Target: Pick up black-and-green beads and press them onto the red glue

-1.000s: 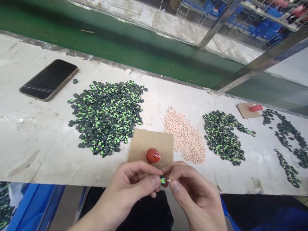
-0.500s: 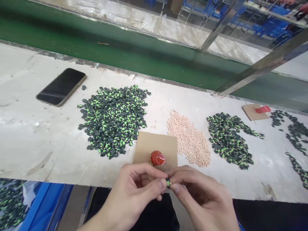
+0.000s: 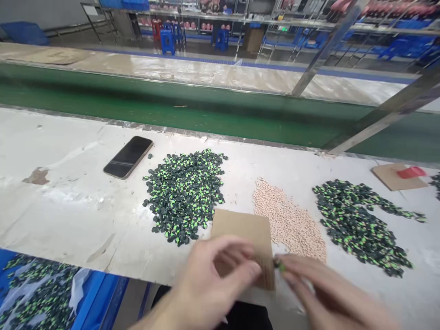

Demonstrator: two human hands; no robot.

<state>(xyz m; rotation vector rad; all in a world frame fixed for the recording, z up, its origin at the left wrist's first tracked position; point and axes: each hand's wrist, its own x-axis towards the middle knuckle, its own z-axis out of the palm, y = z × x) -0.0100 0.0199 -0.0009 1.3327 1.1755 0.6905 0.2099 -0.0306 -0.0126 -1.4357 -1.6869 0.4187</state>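
My right hand (image 3: 330, 288) pinches a small black-and-green piece (image 3: 277, 264) between thumb and fingertips, just past the right edge of a cardboard square (image 3: 247, 222). It is blurred by motion. My left hand (image 3: 216, 279) is half curled over the cardboard, thumb and fingers apart, with nothing visible between them. It covers the part of the cardboard where the red blob was. Beyond the cardboard to the left lies a heap of similar black-and-green pieces (image 3: 185, 192). Close to my right hand spreads a pile of small pale pink beads (image 3: 288, 215).
A phone (image 3: 129, 157) lies at the left of the white table (image 3: 62, 201). Another pile of black-and-green pieces (image 3: 357, 224) and a cardboard with a red cup-like item (image 3: 411, 172) are on the right. A blue bin (image 3: 99, 293) stands below left. A metal post (image 3: 378, 117) rises behind.
My hands have separated: the right has moved right with the small piece, the left has let go of it. The view has tilted up, and the red blob is now hidden.
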